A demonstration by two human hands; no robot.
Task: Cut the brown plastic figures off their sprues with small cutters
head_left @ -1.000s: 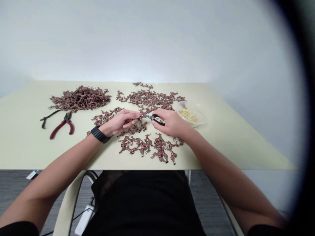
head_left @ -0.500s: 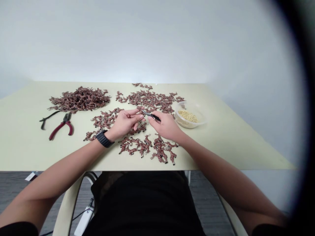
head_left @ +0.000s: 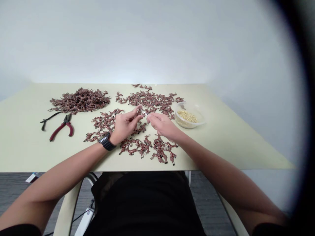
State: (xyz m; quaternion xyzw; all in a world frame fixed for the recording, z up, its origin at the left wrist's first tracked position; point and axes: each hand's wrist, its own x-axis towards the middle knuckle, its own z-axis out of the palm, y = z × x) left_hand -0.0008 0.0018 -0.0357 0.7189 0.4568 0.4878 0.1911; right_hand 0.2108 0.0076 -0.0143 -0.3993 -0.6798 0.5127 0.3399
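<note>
My left hand (head_left: 124,125), with a dark watch on its wrist, is closed in a pinch. A small brown deer figurine (head_left: 139,108) shows at its fingertips, partly hidden by them. My right hand (head_left: 162,124) grips slim silver-tipped tweezers (head_left: 143,112); the fingers hide the handle. The tweezers' tip meets the figurine between my hands, though exact contact is too small to tell. Under and around both hands lie many loose brown deer figurines (head_left: 161,152). To the right of my right hand stands a clear round tub (head_left: 189,125) of small gold-coloured pieces (head_left: 187,116).
A dense heap of brown deer figurines (head_left: 81,101) sits at the back left of the pale table (head_left: 236,144). In front of it lie red-handled pliers (head_left: 67,124) and a thin black tool (head_left: 50,118). More figurines (head_left: 152,100) spread across the back middle.
My left fingers have drawn together from a more spread pose. My right hand has turned, so the tweezers' black handle is now hidden and the tip points up-left.
</note>
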